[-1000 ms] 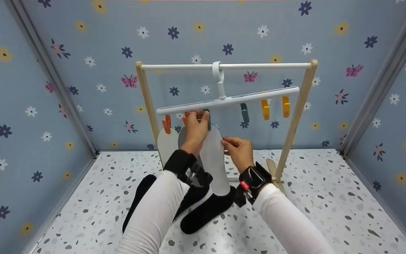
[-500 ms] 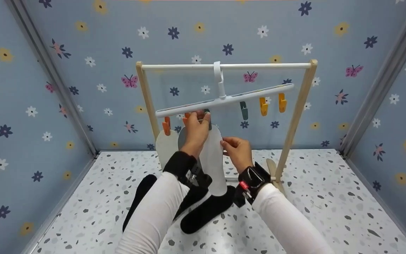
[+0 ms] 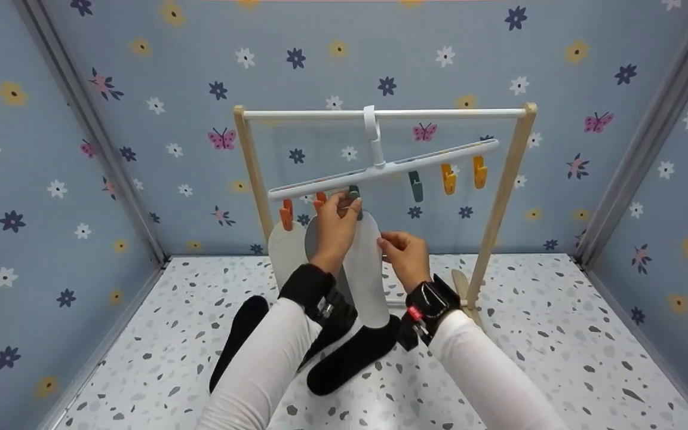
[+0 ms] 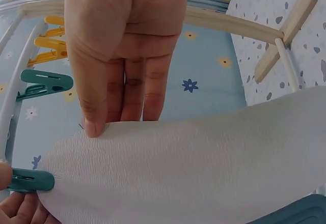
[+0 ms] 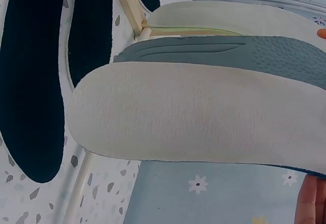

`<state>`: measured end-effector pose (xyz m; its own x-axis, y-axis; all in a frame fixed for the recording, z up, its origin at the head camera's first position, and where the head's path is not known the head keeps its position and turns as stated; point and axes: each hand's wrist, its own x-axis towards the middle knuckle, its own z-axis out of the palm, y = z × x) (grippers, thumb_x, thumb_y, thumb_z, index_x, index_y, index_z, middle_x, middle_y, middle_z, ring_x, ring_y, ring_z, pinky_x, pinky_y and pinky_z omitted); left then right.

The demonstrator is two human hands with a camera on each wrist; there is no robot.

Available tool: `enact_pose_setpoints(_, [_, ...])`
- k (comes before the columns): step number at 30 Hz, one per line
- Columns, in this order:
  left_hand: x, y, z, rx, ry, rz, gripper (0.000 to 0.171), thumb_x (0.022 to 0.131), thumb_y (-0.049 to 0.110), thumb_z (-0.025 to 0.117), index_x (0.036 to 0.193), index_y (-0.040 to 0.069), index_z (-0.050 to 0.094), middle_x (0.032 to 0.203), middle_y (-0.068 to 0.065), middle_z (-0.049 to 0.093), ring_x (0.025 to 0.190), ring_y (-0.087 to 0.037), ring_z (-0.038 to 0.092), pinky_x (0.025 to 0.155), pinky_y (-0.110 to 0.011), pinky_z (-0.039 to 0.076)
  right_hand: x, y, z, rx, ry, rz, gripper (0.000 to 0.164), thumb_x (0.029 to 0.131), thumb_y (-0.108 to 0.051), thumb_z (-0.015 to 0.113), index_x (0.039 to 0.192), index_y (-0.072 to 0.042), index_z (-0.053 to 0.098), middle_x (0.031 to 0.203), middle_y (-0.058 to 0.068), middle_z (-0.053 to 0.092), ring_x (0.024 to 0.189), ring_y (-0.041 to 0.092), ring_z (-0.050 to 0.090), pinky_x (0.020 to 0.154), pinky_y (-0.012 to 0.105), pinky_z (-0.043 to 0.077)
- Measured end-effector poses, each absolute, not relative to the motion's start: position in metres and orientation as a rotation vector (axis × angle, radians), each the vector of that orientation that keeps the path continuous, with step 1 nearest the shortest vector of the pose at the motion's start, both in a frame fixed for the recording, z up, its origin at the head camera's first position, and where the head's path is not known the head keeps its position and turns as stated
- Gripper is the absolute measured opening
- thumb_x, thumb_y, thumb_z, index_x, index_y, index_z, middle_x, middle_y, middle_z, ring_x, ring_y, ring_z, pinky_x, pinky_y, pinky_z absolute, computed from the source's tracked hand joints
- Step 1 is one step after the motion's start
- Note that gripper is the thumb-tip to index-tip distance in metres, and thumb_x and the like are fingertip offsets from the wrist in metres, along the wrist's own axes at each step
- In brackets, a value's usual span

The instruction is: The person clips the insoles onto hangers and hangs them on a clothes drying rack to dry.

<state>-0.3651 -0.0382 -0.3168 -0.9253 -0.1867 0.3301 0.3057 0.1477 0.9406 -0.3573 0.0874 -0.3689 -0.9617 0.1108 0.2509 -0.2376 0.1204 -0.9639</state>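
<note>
A pale insole [image 3: 363, 275] hangs under a white hanger bar [image 3: 439, 159], which tilts down to the left. In the left wrist view a green clip [image 4: 31, 179] bites the insole's top end. My left hand [image 3: 335, 234] pinches this clip between thumb and fingers. My right hand [image 3: 408, 258] pinches the insole's right edge between thumb and fingers; in the right wrist view only its fingers [image 5: 309, 198] show. A grey-blue insole [image 5: 204, 51] hangs just behind, and another pale insole [image 3: 285, 248] hangs from an orange clip [image 3: 286, 215] at the left.
A second green clip [image 3: 416, 186] and two yellow clips [image 3: 479, 172] hang on the bar's right half. The hanger hooks over the white rod [image 3: 451, 113] of a wooden-legged rack [image 3: 502, 203]. Black insoles [image 3: 353, 357] lie on the speckled floor below.
The hanger bar's right end has risen slightly. My left thumb has slid a little lower, showing more of the green clip. My right hand keeps its pinch on the insole's edge.
</note>
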Motion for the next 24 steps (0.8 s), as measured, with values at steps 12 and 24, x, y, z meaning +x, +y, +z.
enact_pose_setpoints(12, [-0.357,-0.05,-0.338,-0.216,-2.076,-1.645,0.03,0.094,0.012,0.059,0.122,0.001,0.059,0.115,-0.013,0.064,0.102,-0.022,0.062,0.087,-0.035,0.049,-0.357,0.081,-0.371,0.196,-2.117,1.837,0.019,0.087,-0.004,0.065,0.102,0.008,0.068,0.094,0.021,0.068,0.083,0.025,0.065,0.072,0.032,0.055])
enact_pose_setpoints(24, [-0.346,-0.066,-0.374,-0.102,-2.059,-1.664,0.031,0.093,0.015,0.06,0.121,0.003,0.06,0.119,-0.011,0.062,0.109,-0.022,0.06,0.092,-0.034,0.047,-0.359,0.079,-0.372,0.142,-2.169,1.832,0.02,0.089,-0.006,0.064,0.104,0.005,0.067,0.095,0.018,0.068,0.085,0.025,0.066,0.074,0.033,0.055])
